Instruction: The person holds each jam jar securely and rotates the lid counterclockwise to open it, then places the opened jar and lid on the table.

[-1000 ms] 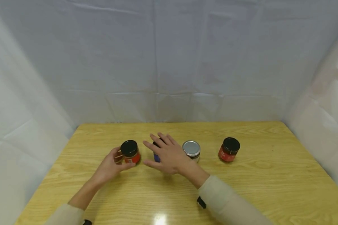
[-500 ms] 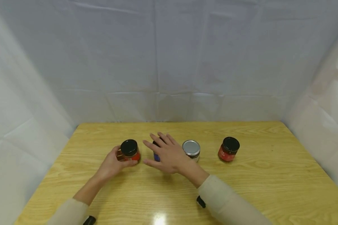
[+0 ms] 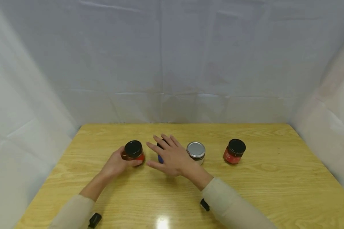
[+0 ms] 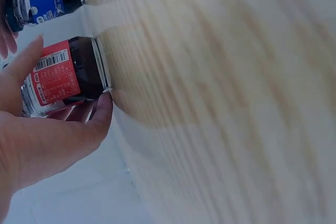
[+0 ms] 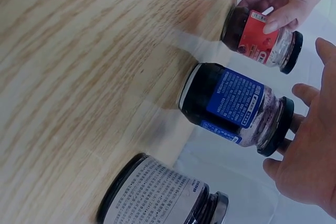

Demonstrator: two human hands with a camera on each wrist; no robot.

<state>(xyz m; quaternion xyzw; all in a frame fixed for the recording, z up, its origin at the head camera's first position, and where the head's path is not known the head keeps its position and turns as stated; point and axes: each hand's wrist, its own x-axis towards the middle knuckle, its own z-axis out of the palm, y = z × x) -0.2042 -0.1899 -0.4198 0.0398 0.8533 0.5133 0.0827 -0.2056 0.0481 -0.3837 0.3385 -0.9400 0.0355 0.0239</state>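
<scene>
A: Head view: where could this go wrong?

B: The left hand (image 3: 114, 164) curls round the left red-labelled jar (image 3: 134, 149), at the row's left end on the table (image 3: 263, 187). The right hand (image 3: 172, 159) is spread wide, holding nothing I can make out, over the blue-labelled jar (image 3: 161, 158). A sideways sweep could, I'd judge, knock the silver-lidded jar (image 3: 196, 150).

A: Left wrist?

B: One fingertip meets the base's edge (a poor spot, I'd think), so pressing down could rock it. The sides look like slick glass; a loose hold might slip.

A: Right wrist?

B: Some fingers vanish behind the black lid (image 5: 276, 128); contact, I can't tell. A clumsy close might tip that jar.

A: Textures?

B: Squat, rounded jars, glossy dark bases, flat printed labels; streaky wood grain below, creased pale sheeting (image 3: 177, 57) behind.
</scene>
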